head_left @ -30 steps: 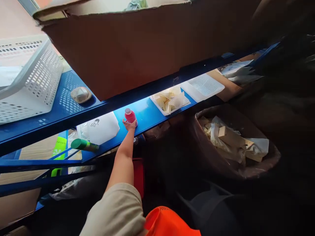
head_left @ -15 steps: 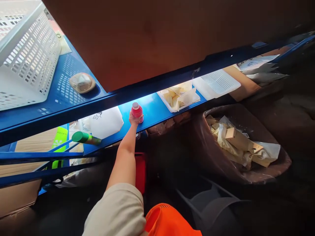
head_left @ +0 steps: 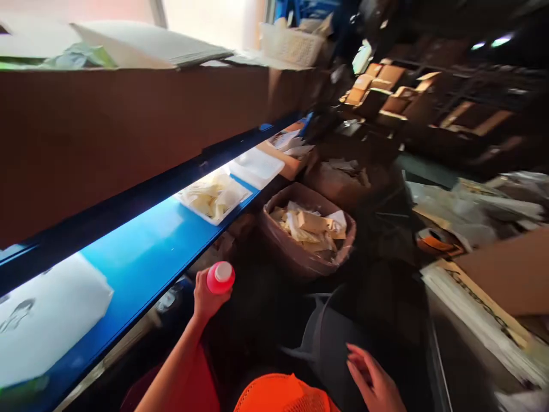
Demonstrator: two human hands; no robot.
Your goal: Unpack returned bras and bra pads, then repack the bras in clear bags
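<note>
My left hand is wrapped round a pink bottle with a white cap, held in the air just off the front edge of the blue shelf. The bottle stands roughly upright and its cap faces me. At the lower right, my right hand hangs in front of a dark grey chair. Its fingers are stretched out and hold nothing.
A white tray of crumpled paper and a white basket sit along the shelf. A lined bin full of packaging stands beyond. To the right are a tape roll and a cardboard box. A white bag lies at left.
My left hand has lifted the pink bottle off the shelf and drawn it back over the edge. The view has swung right, and my right hand has come into sight.
</note>
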